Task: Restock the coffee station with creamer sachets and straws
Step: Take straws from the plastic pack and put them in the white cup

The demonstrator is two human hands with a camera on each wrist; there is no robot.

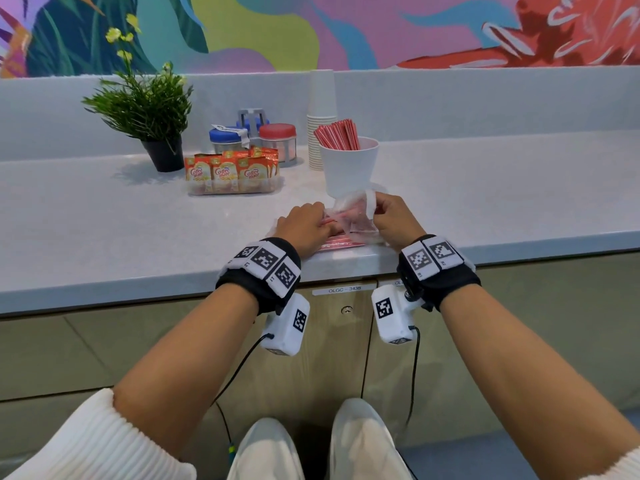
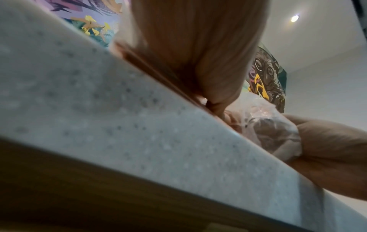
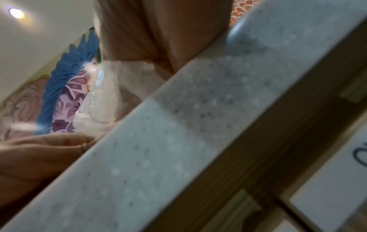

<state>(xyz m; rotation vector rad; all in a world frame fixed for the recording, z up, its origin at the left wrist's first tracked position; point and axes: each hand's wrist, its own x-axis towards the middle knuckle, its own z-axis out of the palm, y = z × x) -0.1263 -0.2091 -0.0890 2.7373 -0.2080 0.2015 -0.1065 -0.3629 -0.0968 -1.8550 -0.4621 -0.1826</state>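
A clear plastic bag [image 1: 349, 216] of red-and-white striped straws lies at the counter's front edge. My left hand [image 1: 306, 223] grips its left side, fingers curled over the straws inside. My right hand [image 1: 393, 216] pinches the bag's crumpled open end and lifts it. Just behind stands a white cup [image 1: 348, 164] holding several striped straws [image 1: 337, 135]. Orange creamer sachets [image 1: 230, 171] stand in a clear tray [image 1: 235, 188] to the left. In the wrist views the bag [image 2: 268, 130] [image 3: 107, 97] shows past the counter edge, blurred.
A potted plant [image 1: 149, 116] stands at the back left. Jars with blue and red lids [image 1: 252, 138] sit in a caddy behind the sachets. A tall stack of paper cups [image 1: 320, 116] rises beside the white cup. The counter's front edge [image 1: 138, 282] overhangs cabinet doors.
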